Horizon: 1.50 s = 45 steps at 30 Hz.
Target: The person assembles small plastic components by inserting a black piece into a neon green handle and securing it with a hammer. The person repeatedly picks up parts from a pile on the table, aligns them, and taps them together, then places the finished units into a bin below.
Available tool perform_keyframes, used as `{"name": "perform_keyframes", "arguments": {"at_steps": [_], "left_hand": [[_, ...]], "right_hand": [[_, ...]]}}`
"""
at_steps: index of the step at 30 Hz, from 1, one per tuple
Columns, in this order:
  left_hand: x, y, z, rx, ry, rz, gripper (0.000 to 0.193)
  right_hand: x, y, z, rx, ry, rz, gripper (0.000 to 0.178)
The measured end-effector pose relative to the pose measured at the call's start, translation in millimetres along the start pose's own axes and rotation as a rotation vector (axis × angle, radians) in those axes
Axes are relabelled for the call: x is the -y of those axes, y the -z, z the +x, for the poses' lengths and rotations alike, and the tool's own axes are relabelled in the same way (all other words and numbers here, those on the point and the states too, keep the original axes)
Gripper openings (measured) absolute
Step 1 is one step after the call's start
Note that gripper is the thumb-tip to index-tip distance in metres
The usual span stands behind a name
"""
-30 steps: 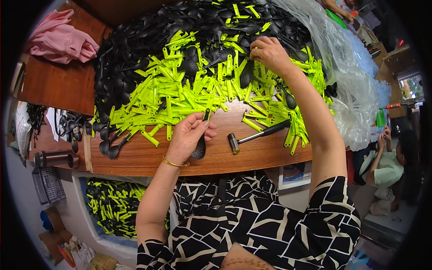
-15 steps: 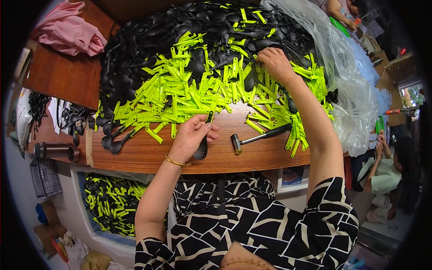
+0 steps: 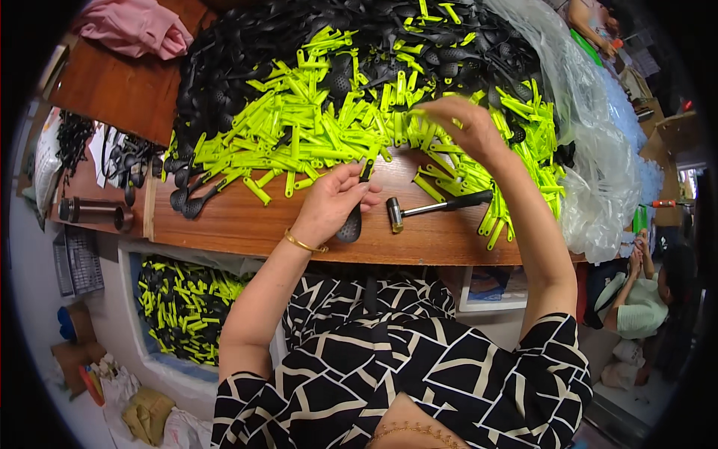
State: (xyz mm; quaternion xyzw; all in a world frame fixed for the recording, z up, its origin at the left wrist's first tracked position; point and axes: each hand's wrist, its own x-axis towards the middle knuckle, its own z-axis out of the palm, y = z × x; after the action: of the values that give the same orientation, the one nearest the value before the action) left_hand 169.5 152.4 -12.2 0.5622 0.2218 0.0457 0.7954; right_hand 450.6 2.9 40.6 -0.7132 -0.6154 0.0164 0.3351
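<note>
My left hand (image 3: 334, 200) is closed around the handle of a black spoon (image 3: 349, 226), its bowl pointing down toward the table's front edge. The handle's end, black edged with lime green, sticks up past the fingers. My right hand (image 3: 467, 127) hovers over the heap of lime-green handle pieces (image 3: 299, 138), fingers bent down toward it. Those fingers are blurred, and I cannot tell whether anything is between them. Between my two arms a small hammer (image 3: 437, 208) with a black grip lies on the wooden table (image 3: 254, 232).
Black perforated spoons (image 3: 247, 45) form a big pile behind the green pieces. Clear plastic sheeting (image 3: 591, 172) lines the right side. At left are a pink cloth (image 3: 134, 28) and a brown metal flask (image 3: 96, 213). A bin (image 3: 187, 307) of green and black parts stands below.
My right hand has drawn back toward me from the black spoons to above the green pieces. My left hand keeps its spoon. The whole view has shifted slightly.
</note>
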Motion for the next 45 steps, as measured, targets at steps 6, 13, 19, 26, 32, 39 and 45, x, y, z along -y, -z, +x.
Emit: {"name": "perform_keyframes", "arguments": {"at_steps": [6, 13, 19, 26, 32, 39, 45], "left_hand": [[0.8, -20.8, -7.8, 0.059, -0.047, 0.110, 0.031], [-3.8, -28.6, -29.8, -0.028, -0.110, 0.259, 0.030], [-6.4, -27.5, -38.8, -0.045, -0.127, 0.353, 0.032], [-7.5, -26.4, -47.0, -0.011, -0.032, 0.278, 0.035], [3.1, -23.9, -52.5, -0.027, -0.138, 0.390, 0.031], [16.9, -20.0, -69.1, -0.095, -0.033, 0.265, 0.020], [30.6, -13.5, -82.1, -0.112, -0.108, 0.326, 0.015]], "right_hand": [[75.3, 0.4, -9.0, 0.266, 0.267, -0.055, 0.020], [85.2, 1.6, -10.2, 0.332, 0.228, -0.043, 0.017], [90.1, -8.3, -19.6, 0.278, 0.214, 0.016, 0.015], [100.8, -8.9, -21.8, 0.277, 0.244, 0.001, 0.013], [107.6, -20.3, -18.7, 0.361, 0.190, -0.002, 0.012], [127.2, -35.3, -28.4, 0.458, -0.112, 0.171, 0.011], [138.4, -45.3, -34.1, 0.427, 0.090, -0.027, 0.018]]}}
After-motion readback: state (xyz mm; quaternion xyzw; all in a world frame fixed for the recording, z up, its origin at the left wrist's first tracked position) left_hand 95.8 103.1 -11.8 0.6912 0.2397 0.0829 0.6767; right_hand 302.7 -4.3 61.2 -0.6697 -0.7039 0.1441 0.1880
